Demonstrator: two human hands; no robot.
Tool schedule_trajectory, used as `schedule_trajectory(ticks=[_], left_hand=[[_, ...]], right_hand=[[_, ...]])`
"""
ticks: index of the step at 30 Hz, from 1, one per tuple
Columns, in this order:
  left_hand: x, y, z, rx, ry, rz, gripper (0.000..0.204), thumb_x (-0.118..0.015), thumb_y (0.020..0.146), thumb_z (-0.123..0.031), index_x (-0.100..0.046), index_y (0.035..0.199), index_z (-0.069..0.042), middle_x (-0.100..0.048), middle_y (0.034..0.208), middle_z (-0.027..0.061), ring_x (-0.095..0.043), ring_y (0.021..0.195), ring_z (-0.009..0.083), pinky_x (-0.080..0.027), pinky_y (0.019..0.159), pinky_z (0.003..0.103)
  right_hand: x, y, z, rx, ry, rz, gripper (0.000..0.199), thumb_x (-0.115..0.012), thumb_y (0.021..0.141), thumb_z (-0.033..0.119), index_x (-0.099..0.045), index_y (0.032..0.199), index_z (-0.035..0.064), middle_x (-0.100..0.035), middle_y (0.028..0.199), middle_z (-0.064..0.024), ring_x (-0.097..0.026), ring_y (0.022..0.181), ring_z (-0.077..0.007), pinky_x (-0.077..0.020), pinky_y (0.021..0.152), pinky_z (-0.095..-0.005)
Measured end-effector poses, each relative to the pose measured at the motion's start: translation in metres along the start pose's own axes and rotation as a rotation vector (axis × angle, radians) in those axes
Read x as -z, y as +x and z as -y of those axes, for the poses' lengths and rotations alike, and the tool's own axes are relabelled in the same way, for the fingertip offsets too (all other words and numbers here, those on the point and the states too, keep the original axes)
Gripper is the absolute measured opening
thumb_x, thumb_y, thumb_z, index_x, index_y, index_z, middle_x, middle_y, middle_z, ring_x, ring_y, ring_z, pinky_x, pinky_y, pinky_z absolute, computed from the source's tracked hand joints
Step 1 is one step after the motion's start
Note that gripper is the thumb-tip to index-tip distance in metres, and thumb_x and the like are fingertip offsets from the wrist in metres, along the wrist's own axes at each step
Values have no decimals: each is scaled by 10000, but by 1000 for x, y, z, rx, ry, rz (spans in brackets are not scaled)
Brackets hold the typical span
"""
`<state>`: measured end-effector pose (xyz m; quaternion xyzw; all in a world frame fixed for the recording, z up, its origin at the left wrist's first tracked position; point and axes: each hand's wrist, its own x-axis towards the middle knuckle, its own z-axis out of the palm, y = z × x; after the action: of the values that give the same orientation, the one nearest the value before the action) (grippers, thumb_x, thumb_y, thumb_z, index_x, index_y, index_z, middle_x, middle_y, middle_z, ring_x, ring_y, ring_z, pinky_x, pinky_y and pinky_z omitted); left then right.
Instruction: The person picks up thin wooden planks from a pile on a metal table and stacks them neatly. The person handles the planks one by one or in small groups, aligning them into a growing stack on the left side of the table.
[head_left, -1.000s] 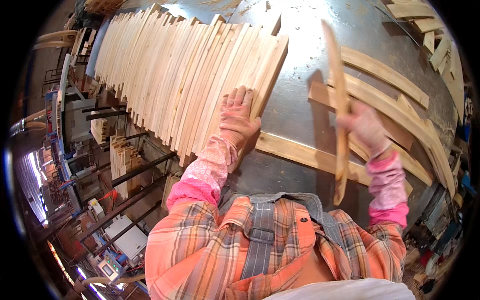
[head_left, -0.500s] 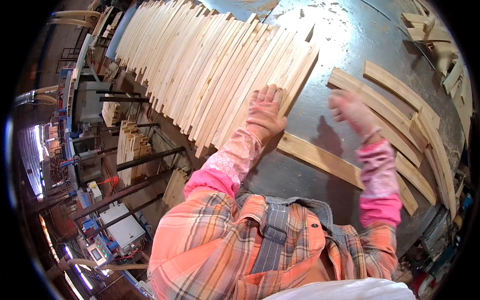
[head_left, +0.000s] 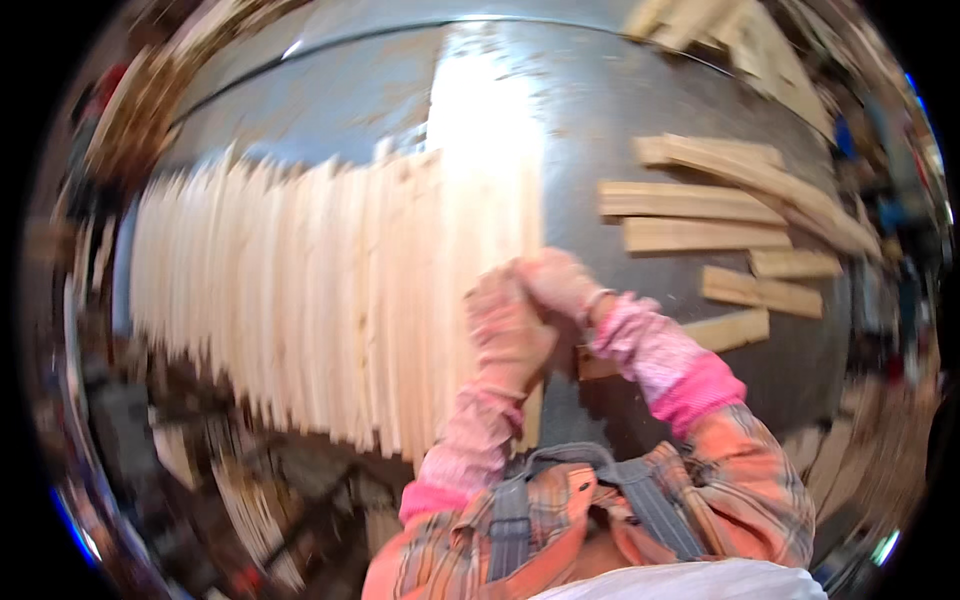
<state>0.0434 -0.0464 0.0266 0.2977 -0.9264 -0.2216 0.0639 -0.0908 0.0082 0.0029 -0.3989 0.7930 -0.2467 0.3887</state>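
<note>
Pale wooden strips [head_left: 330, 300] lie side by side in a long row on the metal table. Resting on the right end of this row, my left hand [head_left: 508, 335] has its fingers stretched forward, flat on the wood. Curled and closed, my right hand [head_left: 562, 283] meets the left fingertips at the row's right edge. What it holds, if anything, is hidden. Both hands seem to be gloved, with pink patterned sleeves, and are slightly blurred. A short wooden piece [head_left: 730, 331] lies on the table just right of my right wrist, partly covered by it.
Several loose wooden pieces [head_left: 700, 202] lie on the right of the metal table [head_left: 585, 150]. More boards [head_left: 735, 50] are heaped at the far right. A blurred stack of wood [head_left: 150, 110] stands at the far left. Below the row's near ends, more timber [head_left: 250, 510] shows.
My right hand has come left from above the loose pieces to meet my left hand at the row's edge. The whole view has turned, so the strips now run nearly straight away from me.
</note>
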Motion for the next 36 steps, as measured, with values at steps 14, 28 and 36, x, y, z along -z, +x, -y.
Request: schedule_trajectory(ticks=[14, 28, 36], left_hand=[[131, 92, 301, -244, 343, -30, 645, -784, 777, -325, -584, 1317, -33, -584, 1359, 213, -541, 1273, 418, -438, 1083, 472], [49, 260, 112, -575, 334, -16, 908, -836, 774, -323, -435, 1510, 25, -462, 1540, 251, -418, 1434, 408, -356, 1194, 447], [-101, 350, -211, -684, -511, 349, 725, -717, 949, -391, -494, 1489, 38, -528, 1513, 241, -526, 1395, 342, -399, 1162, 391]], right_hand=[[-105, 166, 205, -64, 366, -47, 507, -640, 884, 436, -760, 1025, -36, -723, 1035, -307, -715, 1037, -437, -568, 898, -484], [71, -140, -111, -580, 57, -1003, 421, -637, 905, 322, -675, 1234, 63, -647, 1280, -247, -629, 1181, -421, -520, 969, -496], [164, -290, -298, -396, 1373, -1187, 284, -666, 992, 313, -634, 1111, 57, -642, 1033, -124, -642, 954, -278, -552, 893, -419]])
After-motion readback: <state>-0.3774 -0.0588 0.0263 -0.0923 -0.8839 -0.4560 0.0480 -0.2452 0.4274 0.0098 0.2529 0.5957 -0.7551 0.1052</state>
